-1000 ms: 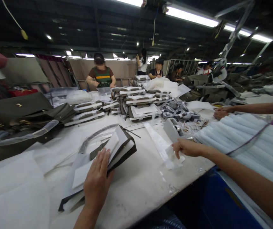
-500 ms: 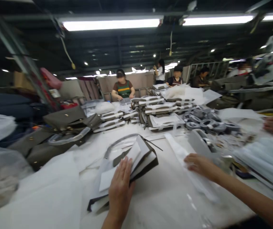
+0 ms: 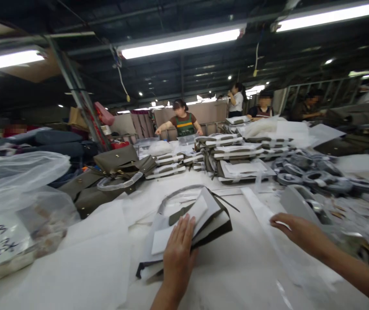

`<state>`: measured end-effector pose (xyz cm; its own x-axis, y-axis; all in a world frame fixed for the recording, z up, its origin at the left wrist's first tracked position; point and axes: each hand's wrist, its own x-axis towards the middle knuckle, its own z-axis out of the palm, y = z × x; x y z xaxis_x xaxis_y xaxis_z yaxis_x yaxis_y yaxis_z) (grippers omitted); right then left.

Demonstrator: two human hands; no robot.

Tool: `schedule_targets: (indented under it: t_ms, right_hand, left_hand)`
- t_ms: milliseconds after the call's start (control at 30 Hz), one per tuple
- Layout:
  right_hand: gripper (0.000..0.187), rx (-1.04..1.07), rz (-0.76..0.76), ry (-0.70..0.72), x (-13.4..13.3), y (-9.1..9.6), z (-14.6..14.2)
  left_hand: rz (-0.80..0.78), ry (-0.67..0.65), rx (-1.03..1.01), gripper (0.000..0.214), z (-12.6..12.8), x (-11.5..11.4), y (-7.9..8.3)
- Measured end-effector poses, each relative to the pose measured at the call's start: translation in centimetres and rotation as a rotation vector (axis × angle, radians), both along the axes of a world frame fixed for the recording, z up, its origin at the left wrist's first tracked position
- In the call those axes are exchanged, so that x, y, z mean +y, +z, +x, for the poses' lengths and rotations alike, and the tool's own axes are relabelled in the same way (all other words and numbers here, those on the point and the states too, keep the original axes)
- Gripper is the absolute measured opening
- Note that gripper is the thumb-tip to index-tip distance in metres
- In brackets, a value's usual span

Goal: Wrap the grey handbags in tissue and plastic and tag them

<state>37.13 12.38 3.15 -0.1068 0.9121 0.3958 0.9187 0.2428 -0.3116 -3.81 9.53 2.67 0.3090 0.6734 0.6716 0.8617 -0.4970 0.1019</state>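
One dark bag (image 3: pixel 215 235) lies on the white table (image 3: pixel 236 271) — my left hand (image 3: pixel 178 252) rests flat on its papers (image 3: pixel 161 239). My right hand (image 3: pixel 302 234) is half curled at a white strip (image 3: pixel 255 206) — can't tell if it grips. Dark bundles (image 3: pixel 236 151) sit piled behind.

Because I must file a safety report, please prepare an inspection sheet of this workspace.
Surface: white table, with paper spread at left.
Work things: brown bag with white sheets on it; white strip to its right.
Clutter: grey coils, wrapped stacks, plastic sack.
Hands: left hand rests on the sheets; right hand is at the strip, grip unclear.
Cables: cords hang overhead.
Surroundings: co-workers beyond the table; lit lamps above.
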Motion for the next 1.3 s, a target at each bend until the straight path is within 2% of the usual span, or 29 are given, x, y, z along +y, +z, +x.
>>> schedule_targets:
  t_ms: [100, 200, 333, 467, 533, 600, 667, 733, 800, 900, 1000, 1067, 1167, 1300]
  right_hand:
    - [0.030, 0.080, -0.161, 0.069, -2.1, 3.2, -3.4]
    - [0.026, 0.186, -0.257, 0.191, -4.2, 4.9, -7.2]
    - [0.020, 0.342, -0.418, 0.354, -7.0, 4.4, -10.7]
    - [0.022, 0.382, -0.545, 0.489, -8.3, 2.7, -11.7]
    - [0.026, 0.391, -0.465, 0.453, -8.5, 1.4, -11.7]
    - [0.032, 0.324, -0.310, 0.316, -8.7, -0.1, -11.8]
    - [0.044, 0.165, -0.220, 0.178, -8.9, -1.8, -12.0]
    - [0.062, -0.003, -0.225, 0.130, -8.8, -3.2, -12.6]
    - [0.073, -0.106, -0.244, 0.148, -7.9, -4.0, -13.4]
    - [0.072, -0.139, -0.246, 0.254, -4.5, -3.6, -15.0]
    - [0.056, -0.112, -0.207, 0.406, -0.2, -2.3, -16.4]
    - [0.044, -0.087, -0.176, 0.443, 1.5, -1.6, -17.0]
    - [0.045, -0.041, -0.148, 0.380, 1.1, -1.4, -17.0]
    - [0.067, -0.062, -0.189, 0.334, -2.3, -2.3, -16.5]
  left_hand:
    - [-0.021, -0.008, -0.021, 0.086, -0.1, -0.2, 0.4]
    - [-0.049, -0.010, -0.035, 0.083, -0.1, -0.1, 0.6]
    - [-0.073, -0.021, -0.039, 0.083, -0.2, -0.2, 0.8]
    - [-0.077, -0.020, -0.047, 0.082, -0.2, -0.2, 0.8]
    - [-0.078, -0.024, -0.053, 0.082, -0.3, -0.1, 0.8]
    - [-0.080, -0.027, -0.057, 0.081, -0.3, -0.1, 0.8]
    - [-0.081, -0.024, -0.060, 0.081, -0.3, -0.1, 0.8]
    - [-0.079, -0.025, -0.058, 0.080, -0.3, -0.1, 0.8]
    - [-0.074, -0.038, -0.050, 0.079, -0.1, -0.1, 0.8]
    - [-0.069, -0.060, -0.030, 0.078, 0.2, -0.2, 0.8]
    - [-0.071, -0.061, -0.002, 0.080, 0.4, -0.2, 1.0]
    - [-0.073, -0.054, 0.011, 0.080, 0.3, -0.2, 1.1]
    - [-0.076, -0.036, 0.004, 0.080, 0.0, -0.2, 1.1]
    - [-0.072, -0.033, 0.002, 0.080, 0.1, -0.2, 1.0]
